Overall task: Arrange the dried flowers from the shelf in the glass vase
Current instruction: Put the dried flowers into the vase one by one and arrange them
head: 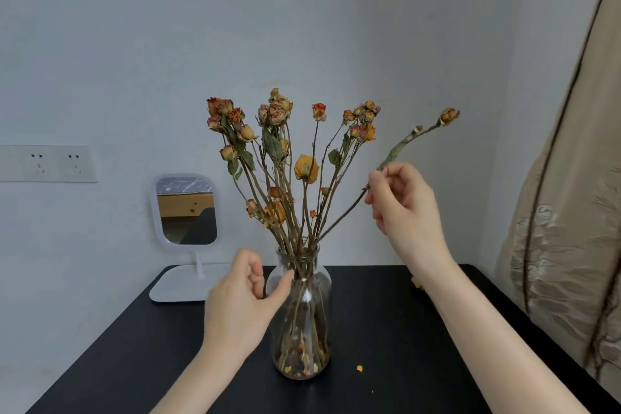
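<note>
Nearly done: dried flowers (276, 111) standing in the glass vase (302, 333) on the table (403, 349). Right hand (403, 208) pinching a leaning stem (400, 144), foot already in the neck; left hand (238, 304) loosely curled, thumb against the glass. Remaining: settling that stem.
</note>
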The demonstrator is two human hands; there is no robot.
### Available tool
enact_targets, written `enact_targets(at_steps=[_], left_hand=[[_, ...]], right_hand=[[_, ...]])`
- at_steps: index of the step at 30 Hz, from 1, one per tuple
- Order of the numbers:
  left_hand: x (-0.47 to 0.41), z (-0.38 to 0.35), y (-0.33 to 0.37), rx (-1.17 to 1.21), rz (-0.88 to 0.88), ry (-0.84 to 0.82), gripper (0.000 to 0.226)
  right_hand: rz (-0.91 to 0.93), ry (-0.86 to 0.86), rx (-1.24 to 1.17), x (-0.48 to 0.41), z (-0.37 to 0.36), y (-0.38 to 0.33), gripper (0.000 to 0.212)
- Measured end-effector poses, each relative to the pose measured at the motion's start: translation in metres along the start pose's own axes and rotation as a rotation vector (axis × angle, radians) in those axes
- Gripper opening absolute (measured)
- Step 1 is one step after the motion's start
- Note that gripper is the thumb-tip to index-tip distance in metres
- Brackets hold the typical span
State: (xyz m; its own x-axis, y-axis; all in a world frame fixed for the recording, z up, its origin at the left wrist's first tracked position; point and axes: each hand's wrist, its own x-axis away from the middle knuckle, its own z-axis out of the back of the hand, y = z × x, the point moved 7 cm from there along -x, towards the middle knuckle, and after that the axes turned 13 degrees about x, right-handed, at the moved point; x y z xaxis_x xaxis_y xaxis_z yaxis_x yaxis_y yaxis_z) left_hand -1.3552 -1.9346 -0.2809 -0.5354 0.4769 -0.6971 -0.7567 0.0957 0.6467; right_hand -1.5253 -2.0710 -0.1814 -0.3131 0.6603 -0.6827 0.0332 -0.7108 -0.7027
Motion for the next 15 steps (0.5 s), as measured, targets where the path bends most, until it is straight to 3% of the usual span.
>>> enact_targets(at_steps=[4,6,11,15], left_hand=[[0.001,-0.035,-0.043,0.113,0.286,-0.157,0.074],[-0.005,-0.052,-0.049,0.239,0.369,-0.201,0.083],[-0.018,-0.07,-0.043,0.351,0.362,-0.148,0.05],[-0.022,-0.072,-0.04,0.359,0.323,-0.153,0.044]], right_hand=[[0.072,0.017,0.109,-0.003,-0.012,-0.01,0.015],[0.096,-0.008,0.18,-0.002,-0.021,-0.01,0.013],[0.139,-0.067,0.298,0.001,-0.037,-0.003,0.008],[0.159,-0.153,0.397,0.002,-0.05,0.001,0.007]])
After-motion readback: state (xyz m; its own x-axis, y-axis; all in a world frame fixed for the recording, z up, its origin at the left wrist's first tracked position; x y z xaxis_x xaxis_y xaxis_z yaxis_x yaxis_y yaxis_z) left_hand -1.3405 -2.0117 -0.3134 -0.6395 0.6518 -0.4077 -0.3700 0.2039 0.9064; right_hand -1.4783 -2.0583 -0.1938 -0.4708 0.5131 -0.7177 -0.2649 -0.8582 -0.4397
